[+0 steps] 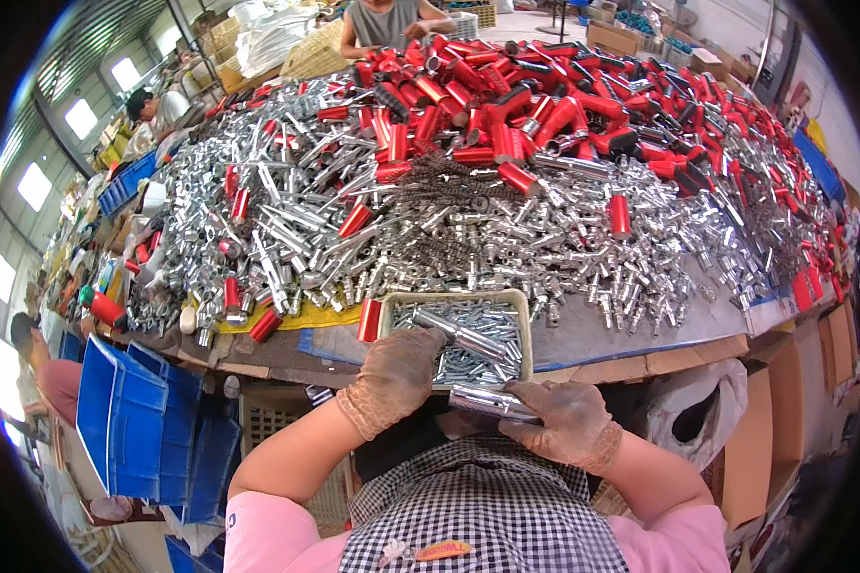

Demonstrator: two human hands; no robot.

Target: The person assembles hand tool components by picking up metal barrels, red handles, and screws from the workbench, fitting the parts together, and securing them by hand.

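Observation:
Both my hands wear soiled, brownish work gloves. My left hand [397, 374] is closed on the end of a slim silver metal shaft [468, 336], which slants over the tray. Lower down and to the right, my right hand [571, 422] grips a thicker shiny metal tube [493, 403], its length pointing left toward my body's middle. The two metal parts are apart. Under the shaft, a cream rectangular tray [526, 325] holds many small silver screws or pins [406, 313] at the table's near edge. Fingertips of both hands are partly hidden.
A large heap of silver metal fittings [506, 239] covers the table, with red-and-black handles [564, 115] piled behind. Dark springs [440, 186] lie mid-heap. Blue bins [124, 420] stand at left, cardboard boxes [745, 458] at right. A person [382, 24] works across the table; others sit left.

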